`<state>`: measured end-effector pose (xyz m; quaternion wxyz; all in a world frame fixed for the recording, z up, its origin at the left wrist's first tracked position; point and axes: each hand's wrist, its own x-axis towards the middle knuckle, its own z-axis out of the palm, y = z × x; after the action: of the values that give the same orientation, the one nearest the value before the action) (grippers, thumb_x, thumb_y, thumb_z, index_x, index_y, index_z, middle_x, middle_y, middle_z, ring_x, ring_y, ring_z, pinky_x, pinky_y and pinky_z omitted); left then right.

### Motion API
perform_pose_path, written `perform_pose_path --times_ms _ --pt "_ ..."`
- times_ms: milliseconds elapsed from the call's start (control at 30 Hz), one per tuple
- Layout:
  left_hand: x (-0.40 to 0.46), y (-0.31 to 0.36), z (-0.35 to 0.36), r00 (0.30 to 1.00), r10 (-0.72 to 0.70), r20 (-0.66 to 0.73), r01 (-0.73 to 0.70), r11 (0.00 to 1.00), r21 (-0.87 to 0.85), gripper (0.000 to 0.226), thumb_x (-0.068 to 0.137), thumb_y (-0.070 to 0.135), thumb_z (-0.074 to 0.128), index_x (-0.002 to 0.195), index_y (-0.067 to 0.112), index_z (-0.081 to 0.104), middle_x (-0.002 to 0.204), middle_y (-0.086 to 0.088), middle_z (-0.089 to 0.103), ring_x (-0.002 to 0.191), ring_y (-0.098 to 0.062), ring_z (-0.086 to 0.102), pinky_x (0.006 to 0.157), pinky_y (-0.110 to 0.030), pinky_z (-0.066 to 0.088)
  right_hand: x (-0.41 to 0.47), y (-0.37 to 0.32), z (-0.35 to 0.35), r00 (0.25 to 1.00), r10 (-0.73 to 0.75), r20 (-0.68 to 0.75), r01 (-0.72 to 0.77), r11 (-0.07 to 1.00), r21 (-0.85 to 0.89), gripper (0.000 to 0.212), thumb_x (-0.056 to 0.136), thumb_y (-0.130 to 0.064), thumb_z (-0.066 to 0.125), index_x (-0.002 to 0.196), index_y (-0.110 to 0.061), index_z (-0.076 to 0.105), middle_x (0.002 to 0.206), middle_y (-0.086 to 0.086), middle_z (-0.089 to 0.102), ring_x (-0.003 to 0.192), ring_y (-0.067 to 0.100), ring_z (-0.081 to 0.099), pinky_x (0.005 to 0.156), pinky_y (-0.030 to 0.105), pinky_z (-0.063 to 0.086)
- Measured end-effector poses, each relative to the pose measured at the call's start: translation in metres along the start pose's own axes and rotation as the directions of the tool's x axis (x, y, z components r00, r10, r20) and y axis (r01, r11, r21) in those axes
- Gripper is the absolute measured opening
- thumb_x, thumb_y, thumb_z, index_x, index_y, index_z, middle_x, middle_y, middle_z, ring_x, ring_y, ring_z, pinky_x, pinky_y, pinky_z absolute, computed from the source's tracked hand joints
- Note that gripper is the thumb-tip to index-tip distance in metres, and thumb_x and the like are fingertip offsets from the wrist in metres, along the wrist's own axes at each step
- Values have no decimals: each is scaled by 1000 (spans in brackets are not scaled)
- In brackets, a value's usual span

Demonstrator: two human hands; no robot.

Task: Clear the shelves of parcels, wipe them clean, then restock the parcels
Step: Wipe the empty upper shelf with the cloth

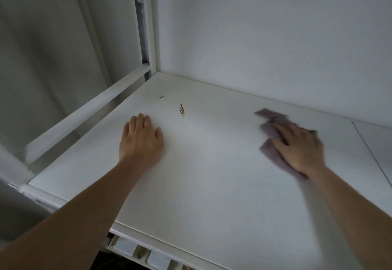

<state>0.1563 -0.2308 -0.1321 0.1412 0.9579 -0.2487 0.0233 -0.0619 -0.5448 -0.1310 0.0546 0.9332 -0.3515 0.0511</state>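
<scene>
Presently listed, with the white shelf (203,185) as landmark:

Shelf board: white, flat, bare across most of its surface. A thin seam line crosses it toward its right end.

Marks: a small yellowish-brown scratch mark (182,110) on the board toward the back left; a small dark spot (161,97) just left of and behind it, near the left edge.

Frame: white metal upright (151,25) at the shelf's back left corner; a white side rail (84,112) runs forward along the left edge. White wall behind the shelf.

Below the shelf's front edge: pale, box-like shapes (157,260) on a lower level, partly hidden; whether they are parcels cannot be told.

Cloth (271,125): greyish-purple, crumpled, lying on the right half of the board, long axis running roughly from the front toward the back wall. Blurred.

Right hand (297,149): palm down on the cloth, fingers spread and fairly straight, pressing it against the board. Blurred.

Left hand (141,140): flat on the board's left half, well apart from the cloth, fingers straight and close together, thumb out to the side, holding nothing. It rests just in front of the scratch mark.
</scene>
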Motion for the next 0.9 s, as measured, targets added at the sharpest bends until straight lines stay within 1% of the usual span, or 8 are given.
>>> perform_pose_path --times_ms 100,200,333,433,533,667,767,900 --pt "2 2 7 999 38 31 -39 998 50 65 102 42 14 154 5 5 162 -12 4 150 -24 -1 122 -36 1 31 6 -5 940 321 113 -325 945 21 58 94 -60 21 146 -38 32 157 2 29 140 32 30 115 55 16" --pt "6 2 10 997 74 26 -75 996 57 65 102 43 13 155 6 6 163 -10 3 150 -22 0 122 -34 1 61 -35 -11 920 363 151 -376 924 68 58 95 -56 24 147 -32 33 159 3 23 144 31 22 116 58 7" --pt "10 0 10 997 79 21 -79 997 21 62 102 41 18 154 8 12 162 -8 9 150 -21 6 122 -32 4 67 -120 -7 995 25 96 -34 995 93 55 95 -56 22 146 -37 30 159 -2 23 146 26 19 115 61 3" --pt "10 0 2 998 60 3 -60 997 -41 54 103 34 24 151 9 28 157 -9 28 145 -23 25 119 -34 20 44 -158 -9 969 -246 38 241 965 99 53 98 -55 20 150 -43 23 162 -10 16 147 21 14 117 58 -2" --pt "13 -7 -11 998 45 -35 -47 997 -65 41 103 29 27 134 14 50 131 -8 56 120 -26 52 98 -36 42 28 -127 -9 917 -396 44 389 914 115 59 96 -62 14 153 -46 16 163 -16 13 148 18 14 121 49 -1" --pt "17 -14 -14 998 4 -60 -10 995 -98 35 103 26 31 121 13 59 122 -8 63 112 -29 58 95 -39 45 44 -43 -1 995 -93 29 92 996 18 65 89 -67 11 149 -46 24 158 -8 28 140 26 33 116 49 20" --pt "18 -9 -4 995 14 -100 -23 995 -93 33 101 25 33 119 10 56 121 -9 60 107 -26 57 92 -38 46 73 -37 -5 971 208 116 -211 977 10 58 95 -60 21 148 -38 29 156 4 29 140 32 30 115 52 17" --pt "25 -10 4 994 -52 -98 47 998 -50 53 103 34 28 148 6 30 156 -12 29 143 -26 27 119 -37 20 111 -95 -8 945 283 164 -296 953 60 62 97 -54 20 150 -24 29 159 10 19 146 33 16 116 62 4"
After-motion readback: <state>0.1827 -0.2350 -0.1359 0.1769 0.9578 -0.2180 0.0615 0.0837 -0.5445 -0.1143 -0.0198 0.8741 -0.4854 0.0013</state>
